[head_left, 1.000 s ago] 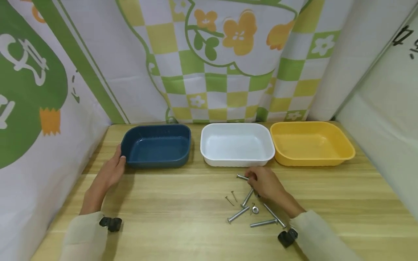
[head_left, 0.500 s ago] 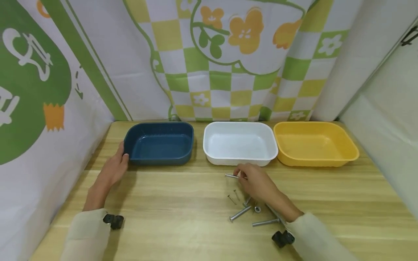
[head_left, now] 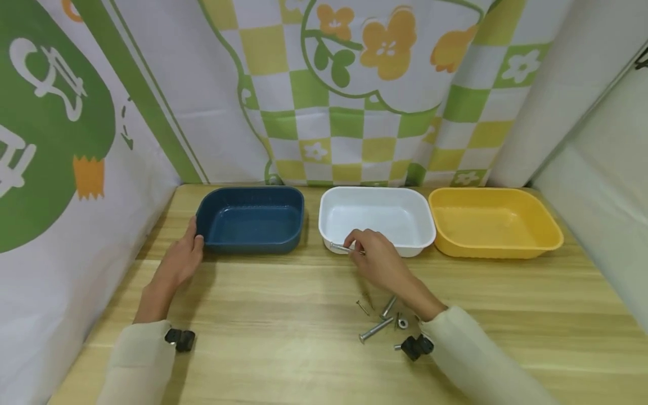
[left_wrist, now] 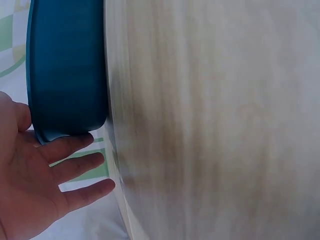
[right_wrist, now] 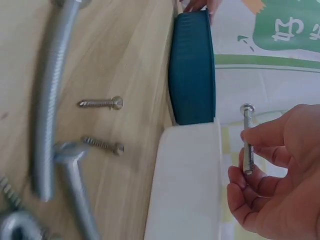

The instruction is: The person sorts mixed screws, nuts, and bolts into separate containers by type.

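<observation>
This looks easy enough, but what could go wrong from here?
The right hand holds a bolt by its fingertips near the front rim of the white tray, so it might slip and land outside. The right wrist camera looks close to the loose bolts and could knock them rolling. The left hand touches the end of the dark blue tray, so a careless push might shift it.

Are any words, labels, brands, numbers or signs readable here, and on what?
Green patch, left cloth: white characters, stylised, partly cut off, unreadable.
Beside it: a dashed arrow, no words.
Right cloth: black mark, cut off, unreadable.
No readable text elsewhere.
</observation>
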Demonstrator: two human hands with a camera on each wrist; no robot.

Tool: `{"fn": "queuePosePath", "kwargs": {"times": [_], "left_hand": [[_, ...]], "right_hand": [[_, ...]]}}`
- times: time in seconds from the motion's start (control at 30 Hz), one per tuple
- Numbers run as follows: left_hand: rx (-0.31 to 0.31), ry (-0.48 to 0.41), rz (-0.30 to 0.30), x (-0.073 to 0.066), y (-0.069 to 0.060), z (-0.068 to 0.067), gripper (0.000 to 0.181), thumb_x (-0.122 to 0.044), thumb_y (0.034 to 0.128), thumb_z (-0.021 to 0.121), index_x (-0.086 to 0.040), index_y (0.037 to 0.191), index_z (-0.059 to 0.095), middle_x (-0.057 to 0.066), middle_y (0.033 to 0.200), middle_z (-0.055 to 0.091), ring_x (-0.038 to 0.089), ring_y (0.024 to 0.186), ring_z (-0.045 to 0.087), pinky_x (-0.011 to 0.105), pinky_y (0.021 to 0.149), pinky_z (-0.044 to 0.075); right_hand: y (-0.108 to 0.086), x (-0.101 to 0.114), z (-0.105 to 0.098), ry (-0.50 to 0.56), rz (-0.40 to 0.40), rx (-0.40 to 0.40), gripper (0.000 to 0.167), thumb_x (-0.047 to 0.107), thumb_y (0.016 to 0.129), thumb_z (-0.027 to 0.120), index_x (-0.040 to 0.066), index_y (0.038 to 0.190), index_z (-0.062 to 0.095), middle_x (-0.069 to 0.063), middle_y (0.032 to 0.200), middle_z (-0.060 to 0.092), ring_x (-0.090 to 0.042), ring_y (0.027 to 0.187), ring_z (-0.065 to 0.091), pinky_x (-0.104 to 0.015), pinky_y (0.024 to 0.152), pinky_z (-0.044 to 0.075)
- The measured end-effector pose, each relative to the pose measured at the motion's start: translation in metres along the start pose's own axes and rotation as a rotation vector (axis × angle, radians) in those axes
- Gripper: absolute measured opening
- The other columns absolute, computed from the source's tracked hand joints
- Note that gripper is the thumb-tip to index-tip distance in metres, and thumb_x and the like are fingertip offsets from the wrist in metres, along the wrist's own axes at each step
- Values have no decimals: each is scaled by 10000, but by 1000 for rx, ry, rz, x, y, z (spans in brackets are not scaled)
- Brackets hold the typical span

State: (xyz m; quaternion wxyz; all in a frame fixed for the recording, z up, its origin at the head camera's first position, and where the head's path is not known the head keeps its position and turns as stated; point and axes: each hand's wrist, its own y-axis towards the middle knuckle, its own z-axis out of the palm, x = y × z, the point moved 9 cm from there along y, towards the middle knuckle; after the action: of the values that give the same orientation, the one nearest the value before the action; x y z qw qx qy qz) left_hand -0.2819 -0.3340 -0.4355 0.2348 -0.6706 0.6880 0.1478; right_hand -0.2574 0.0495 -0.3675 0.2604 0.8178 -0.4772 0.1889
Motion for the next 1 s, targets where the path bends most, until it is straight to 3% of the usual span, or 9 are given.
{"fn": "queuePosePath", "kwargs": {"times": [0.1,0.33,0.77,1.0], "left_hand": [[5,6,5,-1,0,-1,627,-334,1092,137,-11,1580,-86,376,1539,200,621,1325,274,670,1074,230],[85,3,-9,-5,1,0,637,-357,1095,125,-33,1565,-157,362,1562,152,600,1354,242,661,1087,210],[74,-4,1,-6,0,1,632,-300,1101,163,16,1560,-135,377,1550,159,581,1354,271,637,1098,226],[59,8,-4,-4,1,0,632,-316,1102,151,20,1563,-123,392,1529,198,603,1329,291,647,1084,241]], "right_hand": [[12,4,9,7,18,17,118,1,900,665,56,997,700,-11,762,549,-205,720,513,-375,668,433],[33,20,22,18,1,19,134,13,906,643,61,1017,701,-30,787,569,-229,752,535,-385,686,445],[71,35,44,5,-23,6,159,-5,897,615,46,1007,718,-47,832,615,-244,804,570,-392,732,468],[84,49,59,9,-27,42,110,45,931,671,74,1024,722,-24,829,624,-211,801,577,-365,712,478]]}}
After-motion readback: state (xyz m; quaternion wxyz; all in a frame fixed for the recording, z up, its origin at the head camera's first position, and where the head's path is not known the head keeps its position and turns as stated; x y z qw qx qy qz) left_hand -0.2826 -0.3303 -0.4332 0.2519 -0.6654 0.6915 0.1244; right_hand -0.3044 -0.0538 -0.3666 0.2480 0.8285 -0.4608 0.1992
